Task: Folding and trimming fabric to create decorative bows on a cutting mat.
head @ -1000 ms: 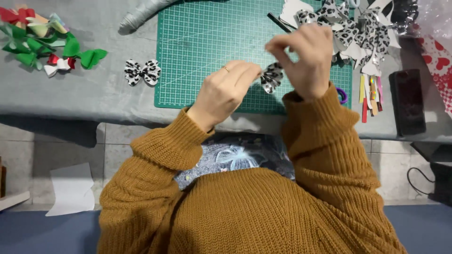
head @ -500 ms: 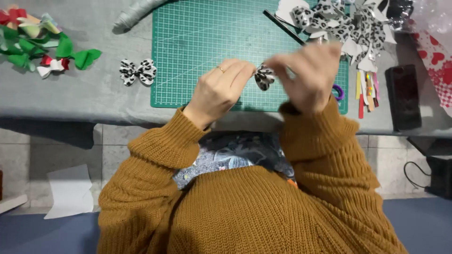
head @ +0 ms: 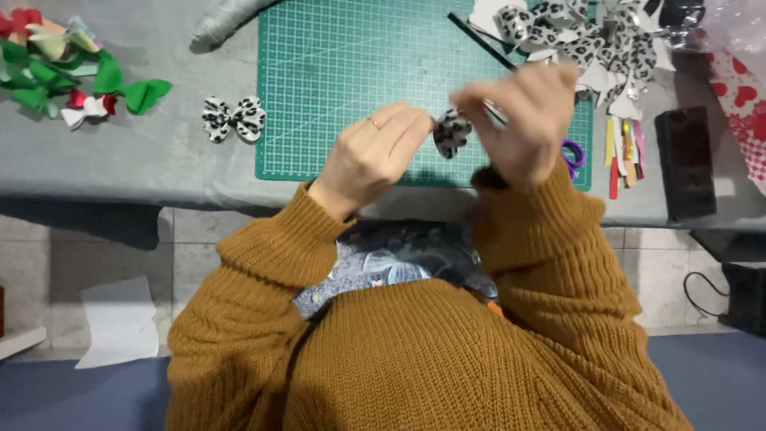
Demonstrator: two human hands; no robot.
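My left hand (head: 371, 156) pinches a small black-and-white leopard-print bow piece (head: 452, 132) over the near edge of the green cutting mat (head: 335, 72). My right hand (head: 523, 120) is raised just right of the piece, fingers closed at it, blurred by motion. Whether it holds a thread or tool I cannot tell. A finished leopard-print bow (head: 232, 118) lies on the grey table left of the mat.
A pile of leopard-print pieces (head: 574, 40) lies at the back right, with a black stick (head: 479, 40) beside it. Green and red bows (head: 56, 72) sit far left. Coloured strips (head: 624, 152), a black block (head: 685, 164) and red heart-print fabric (head: 738, 104) lie at right.
Both hands with the bow piece have lifted slightly and shifted; my right hand has moved up and right of the piece.
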